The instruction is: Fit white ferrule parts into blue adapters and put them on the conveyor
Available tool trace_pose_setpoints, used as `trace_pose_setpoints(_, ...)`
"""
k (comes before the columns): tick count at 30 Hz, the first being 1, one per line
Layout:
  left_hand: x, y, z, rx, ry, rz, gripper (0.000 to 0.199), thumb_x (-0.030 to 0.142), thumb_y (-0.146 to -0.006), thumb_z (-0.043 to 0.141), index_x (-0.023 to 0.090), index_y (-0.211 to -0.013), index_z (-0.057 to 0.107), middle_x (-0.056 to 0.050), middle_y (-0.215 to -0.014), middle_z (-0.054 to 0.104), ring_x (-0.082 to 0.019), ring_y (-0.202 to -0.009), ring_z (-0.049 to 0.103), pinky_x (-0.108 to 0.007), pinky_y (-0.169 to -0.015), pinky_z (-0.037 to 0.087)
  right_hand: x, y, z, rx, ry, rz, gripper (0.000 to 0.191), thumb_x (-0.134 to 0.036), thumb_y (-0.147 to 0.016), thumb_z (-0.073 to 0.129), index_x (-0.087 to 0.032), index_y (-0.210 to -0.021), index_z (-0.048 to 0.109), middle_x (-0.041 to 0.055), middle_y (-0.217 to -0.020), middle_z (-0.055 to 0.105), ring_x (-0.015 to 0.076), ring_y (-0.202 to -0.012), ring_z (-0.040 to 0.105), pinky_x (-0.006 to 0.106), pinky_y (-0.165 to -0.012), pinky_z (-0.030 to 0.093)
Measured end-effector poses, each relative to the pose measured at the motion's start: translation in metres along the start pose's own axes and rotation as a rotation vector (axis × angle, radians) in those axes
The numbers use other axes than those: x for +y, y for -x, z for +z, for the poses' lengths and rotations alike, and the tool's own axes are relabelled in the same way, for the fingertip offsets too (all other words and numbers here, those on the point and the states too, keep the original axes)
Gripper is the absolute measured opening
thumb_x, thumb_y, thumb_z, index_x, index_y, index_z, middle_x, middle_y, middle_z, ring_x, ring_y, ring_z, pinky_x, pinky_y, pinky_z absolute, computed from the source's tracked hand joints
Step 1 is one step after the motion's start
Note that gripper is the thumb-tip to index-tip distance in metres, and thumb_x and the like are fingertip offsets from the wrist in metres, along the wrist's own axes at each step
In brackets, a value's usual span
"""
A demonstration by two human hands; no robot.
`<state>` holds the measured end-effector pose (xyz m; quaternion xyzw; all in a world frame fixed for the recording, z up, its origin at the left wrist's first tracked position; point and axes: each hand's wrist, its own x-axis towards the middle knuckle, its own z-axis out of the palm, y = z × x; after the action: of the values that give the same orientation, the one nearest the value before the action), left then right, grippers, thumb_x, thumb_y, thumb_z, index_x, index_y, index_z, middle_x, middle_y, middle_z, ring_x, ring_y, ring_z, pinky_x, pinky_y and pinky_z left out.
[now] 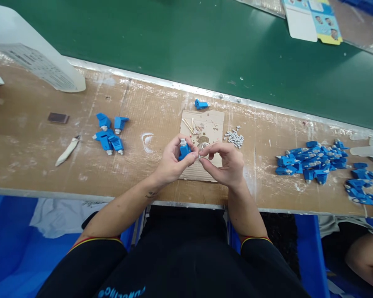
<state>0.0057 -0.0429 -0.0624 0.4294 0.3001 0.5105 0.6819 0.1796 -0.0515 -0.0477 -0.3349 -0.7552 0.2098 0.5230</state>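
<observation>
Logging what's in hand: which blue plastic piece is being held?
The blue plastic piece in the left hand; it alone is gripped, while the other blue pieces in view lie on the worktop.

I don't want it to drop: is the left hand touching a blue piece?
Touching. The head view shows the left hand curled around a blue piece.
</observation>
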Motion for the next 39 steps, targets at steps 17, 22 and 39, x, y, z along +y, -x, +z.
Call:
trace_pose_setpoints(17,0.004,-0.008,-0.008,0.157,0.139,-0.139,0.034,0.032,-0.079,0.087,0.02,-0.107,0.072,0.005,-0.066,0.055,-0.01,-0.057,0.055,-0.023,-0.048,0.041,0.039,-0.018,-0.05,-0.548,0.434,0.322,0.026,-0.024,-0.089,0.061,-0.027,-0.106,0.042,0.007,-0.098,0.078,0.02,-0.077,0.071,0.033,-0.067,0.051)
trace_pose_setpoints(22,-0.002,-0.01,-0.012,0.197,0.108,-0.072,0.045,0.034,-0.077,0.091,0.019,-0.115,0.073,0.0,-0.08,0.067,-0.013,-0.072,0.065,-0.024,-0.057,0.05,0.04,-0.021,-0.049,-0.604,0.471,0.305,0.023,-0.025,-0.09,0.058,-0.026,-0.107,0.043,0.0091,-0.097,0.078,0.0226,-0.082,0.073,0.033,-0.068,0.051)
trace_pose_setpoints(39,-0.004,-0.005,-0.012,0.092,0.158,-0.123,0.053,0.049,-0.067,0.102,0.018,-0.102,0.078,-0.007,-0.1,0.084,-0.02,-0.09,0.081,-0.031,-0.085,0.066,0.001,-0.018,-0.037,-0.023,0.047,0.053,0.042,-0.019,-0.091,0.073,-0.033,-0.11,0.038,-0.0064,-0.09,0.071,0.0138,-0.073,0.068,0.028,-0.058,0.051)
